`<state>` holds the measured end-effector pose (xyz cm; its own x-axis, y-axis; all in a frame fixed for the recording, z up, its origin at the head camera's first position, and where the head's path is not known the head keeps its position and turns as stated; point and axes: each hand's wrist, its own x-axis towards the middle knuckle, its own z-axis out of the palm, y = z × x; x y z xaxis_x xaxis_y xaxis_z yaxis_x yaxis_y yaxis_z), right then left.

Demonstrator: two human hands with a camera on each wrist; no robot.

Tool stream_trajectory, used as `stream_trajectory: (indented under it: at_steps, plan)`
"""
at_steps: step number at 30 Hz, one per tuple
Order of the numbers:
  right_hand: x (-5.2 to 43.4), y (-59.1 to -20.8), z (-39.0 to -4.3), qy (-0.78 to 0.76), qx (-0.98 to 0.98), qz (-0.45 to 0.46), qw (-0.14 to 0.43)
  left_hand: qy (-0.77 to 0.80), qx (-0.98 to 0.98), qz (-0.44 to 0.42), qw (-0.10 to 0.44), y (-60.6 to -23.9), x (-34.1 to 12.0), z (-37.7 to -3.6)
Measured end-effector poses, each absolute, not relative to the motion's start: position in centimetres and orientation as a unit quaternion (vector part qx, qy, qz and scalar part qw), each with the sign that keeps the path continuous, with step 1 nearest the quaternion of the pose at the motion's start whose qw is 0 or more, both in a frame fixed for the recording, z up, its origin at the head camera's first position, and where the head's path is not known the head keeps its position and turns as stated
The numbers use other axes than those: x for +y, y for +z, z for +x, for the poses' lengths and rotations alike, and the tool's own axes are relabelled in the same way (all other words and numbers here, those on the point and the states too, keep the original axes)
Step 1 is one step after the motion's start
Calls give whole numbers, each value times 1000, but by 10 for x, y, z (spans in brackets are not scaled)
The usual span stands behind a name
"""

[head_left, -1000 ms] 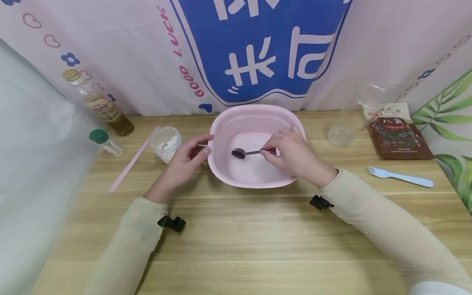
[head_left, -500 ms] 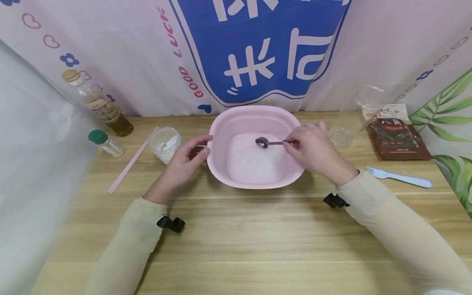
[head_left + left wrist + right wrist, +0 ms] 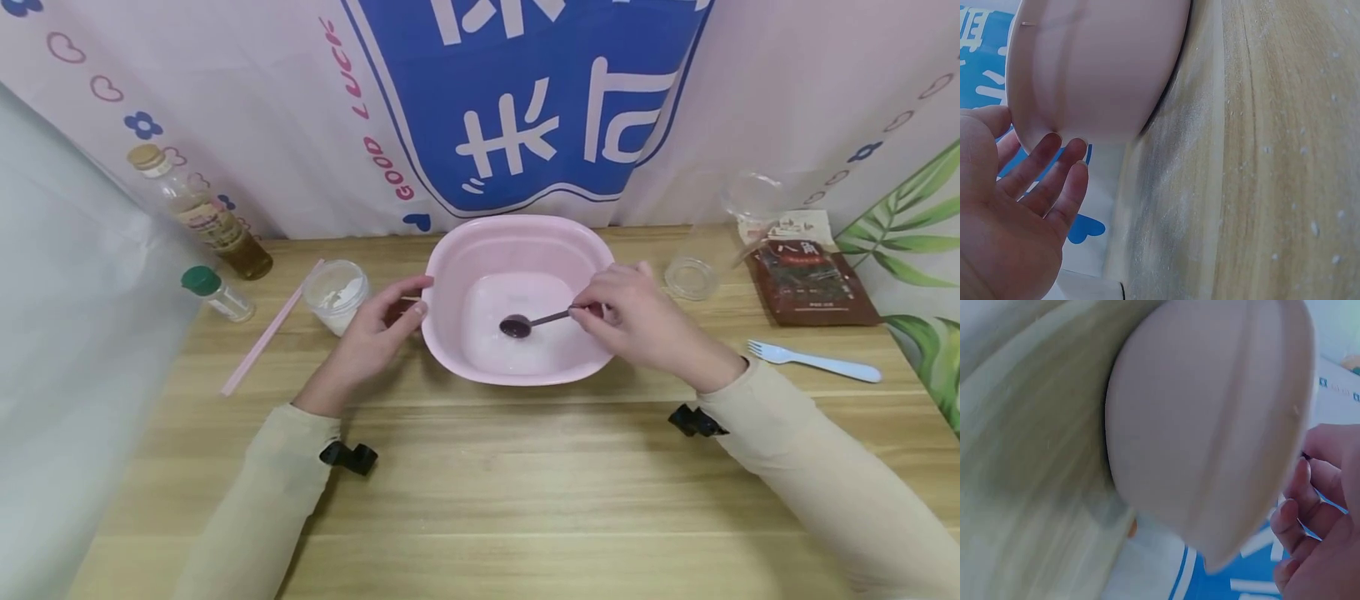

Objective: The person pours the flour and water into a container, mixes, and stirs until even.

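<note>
A pink plastic basin (image 3: 517, 229) stands on the table with whitish, watery-looking contents (image 3: 487, 346) over its bottom. My left hand (image 3: 378, 329) holds the basin's left rim, its fingertips bent against the outer wall in the left wrist view. From the right side, my right hand (image 3: 637, 321) pinches the handle of a small dark spoon (image 3: 516, 326) between thumb and fingers. The spoon's bowl is inside the basin, left of that hand. In the right wrist view the basin wall hides nearly all of the spoon.
Left: a jar of white powder (image 3: 337, 304), pink chopsticks (image 3: 272, 329), a green-capped shaker (image 3: 217, 292) and an oil bottle (image 3: 210, 218). Right: a clear plastic cup (image 3: 692, 277), a brown spice packet (image 3: 813, 283) and a blue fork (image 3: 817, 361). A printed curtain (image 3: 285, 125) hangs behind.
My right hand has moved right overall. The spoon's bowl went right and away, then back left and nearer me within the basin. My left hand has stayed at the rim.
</note>
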<state>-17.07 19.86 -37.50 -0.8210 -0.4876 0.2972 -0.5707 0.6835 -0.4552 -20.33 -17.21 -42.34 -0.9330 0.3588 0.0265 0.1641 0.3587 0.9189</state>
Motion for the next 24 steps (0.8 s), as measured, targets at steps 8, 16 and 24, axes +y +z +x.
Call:
stream_trajectory:
  at_steps: [8,16,24]
  plan:
    - [217,-369,-167,284,-911,278,114,540,822,161,87,-423,-172,-204]
    - [208,-376,-168,221,-926,287,110,541,821,159,88,-424,-172,-204]
    - [202,-380,-173,225,-928,256,151,546,818,160,89,-424,-172,-204]
